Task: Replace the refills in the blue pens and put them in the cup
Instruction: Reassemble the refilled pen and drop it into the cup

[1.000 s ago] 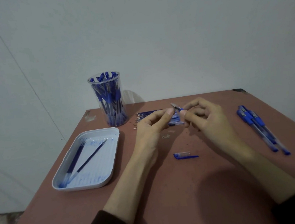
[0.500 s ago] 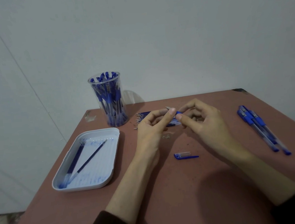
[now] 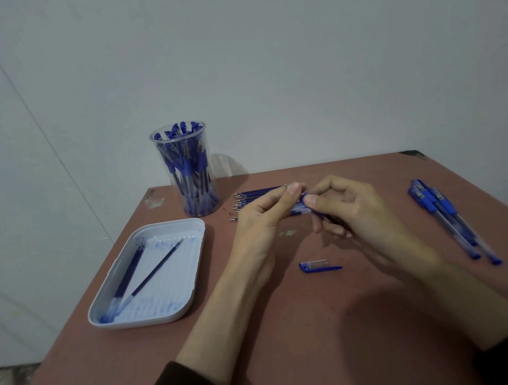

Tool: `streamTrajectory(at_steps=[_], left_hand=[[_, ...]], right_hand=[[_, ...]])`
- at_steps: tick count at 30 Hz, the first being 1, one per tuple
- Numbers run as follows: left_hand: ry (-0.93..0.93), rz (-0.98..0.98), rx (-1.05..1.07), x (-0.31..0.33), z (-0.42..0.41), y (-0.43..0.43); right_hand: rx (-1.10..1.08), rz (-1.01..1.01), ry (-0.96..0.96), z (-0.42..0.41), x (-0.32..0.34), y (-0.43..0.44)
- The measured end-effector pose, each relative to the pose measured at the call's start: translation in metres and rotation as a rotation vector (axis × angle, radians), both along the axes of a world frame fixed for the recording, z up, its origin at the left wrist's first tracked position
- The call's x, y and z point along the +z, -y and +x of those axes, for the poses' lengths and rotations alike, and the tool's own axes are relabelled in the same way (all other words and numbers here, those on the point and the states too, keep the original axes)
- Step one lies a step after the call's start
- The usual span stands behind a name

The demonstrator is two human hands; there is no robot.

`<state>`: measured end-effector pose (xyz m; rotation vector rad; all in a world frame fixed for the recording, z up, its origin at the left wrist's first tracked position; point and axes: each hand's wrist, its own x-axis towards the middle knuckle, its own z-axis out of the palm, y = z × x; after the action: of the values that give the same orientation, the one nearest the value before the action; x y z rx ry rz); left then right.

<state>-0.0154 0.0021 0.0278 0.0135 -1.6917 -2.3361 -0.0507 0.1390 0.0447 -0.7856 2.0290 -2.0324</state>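
Behind your hands a row of refills [image 3: 251, 197] lies on the table [image 3: 290, 342], partly hidden by your fingers. The cup [image 3: 187, 167], packed with pens, stands at the far left. The white tray [image 3: 153, 319] holding two refills sits nearer left, a loose cap [image 3: 318, 266] lies between your forearms, and more pens [image 3: 445, 218] lie off right. Your left hand [image 3: 258, 222] and right hand [image 3: 352, 211] both pinch the pen [image 3: 303, 196] over the table's middle. Its long axis runs roughly left-right, metal tip toward the cup, barrel mostly covered.
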Motion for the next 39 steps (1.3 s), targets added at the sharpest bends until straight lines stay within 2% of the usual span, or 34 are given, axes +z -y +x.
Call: streamTrajectory(at_steps=[4,7,12,16,18,21,23,26,29,32,34,36,39], left_hand=[[-0.014,0.061,-0.079,0.001,0.002,-0.002],[-0.038,0.088,-0.138,0.002,0.003,-0.001],[-0.065,0.122,-0.204,0.006,0.007,-0.003],[-0.065,0.026,-0.152,0.008,0.007,-0.007],[-0.029,-0.092,-0.098,0.008,0.007,-0.006],[0.071,-0.609,-0.058,0.002,0.003,0.007],[0.112,-0.9,-0.164,0.001,0.005,0.013],[0.109,-1.097,-0.303,0.001,0.008,0.012],[0.072,-1.258,-0.341,-0.001,0.008,0.012],[0.052,-1.198,-0.337,-0.002,0.007,0.013],[0.044,-1.159,-0.294,-0.002,0.007,0.014],[0.026,-1.13,-0.148,-0.002,0.005,0.015],[0.031,-0.981,0.119,-0.003,0.0,0.019]], right_hand=[[0.13,-0.061,0.26,0.0,0.004,-0.001],[0.206,-0.053,0.35,-0.001,0.006,-0.004],[0.265,-0.058,0.382,-0.003,0.005,-0.008],[0.17,-0.045,0.32,-0.009,0.001,-0.006],[0.059,-0.064,0.275,-0.013,-0.001,-0.005],[-0.127,-0.114,0.253,-0.022,-0.001,-0.01],[-0.198,-0.128,0.268,-0.027,0.0,-0.014],[-0.249,-0.127,0.279,-0.03,-0.002,-0.016],[-0.255,-0.095,0.279,-0.029,-0.002,-0.015],[-0.251,-0.03,0.233,-0.026,-0.003,-0.014],[-0.25,0.041,0.137,-0.024,-0.005,-0.014],[-0.221,0.093,0.02,-0.023,-0.008,-0.013],[-0.177,0.192,-0.175,-0.024,-0.013,-0.012]])
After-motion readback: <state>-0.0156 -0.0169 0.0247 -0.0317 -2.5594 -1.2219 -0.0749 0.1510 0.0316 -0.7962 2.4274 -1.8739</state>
